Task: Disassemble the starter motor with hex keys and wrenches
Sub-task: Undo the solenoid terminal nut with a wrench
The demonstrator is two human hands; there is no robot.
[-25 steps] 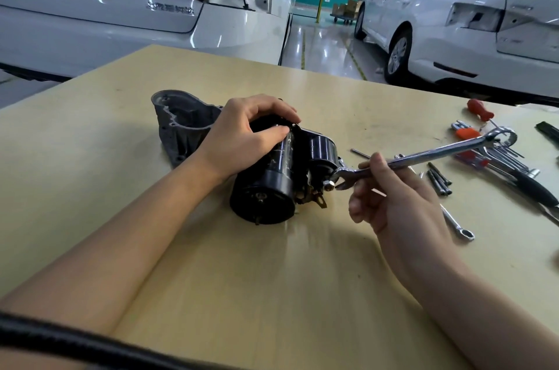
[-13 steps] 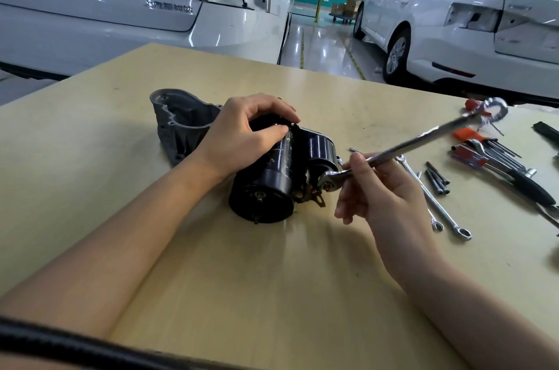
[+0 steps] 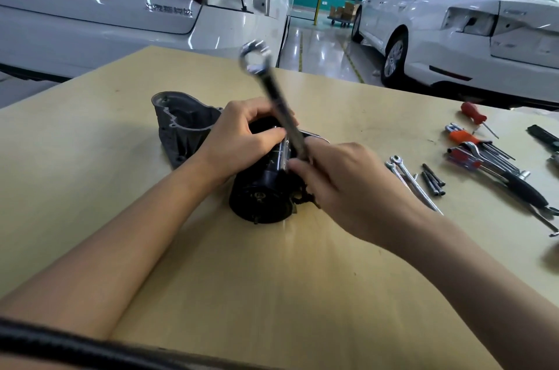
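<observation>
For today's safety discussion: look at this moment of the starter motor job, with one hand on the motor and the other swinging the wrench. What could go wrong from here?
1. The starter motor lies loose on the table, steadied only by the left hand; it might roll under torque.
2. The wrench, gripped low by the right hand, passes close to the left hand's fingers; a slip could strike them.
3. The wrench's working end is hidden, so its seating cannot be checked.

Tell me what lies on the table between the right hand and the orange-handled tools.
Head view: two small wrenches and a few dark bolts lie between the right hand and the orange-handled tools.
</observation>
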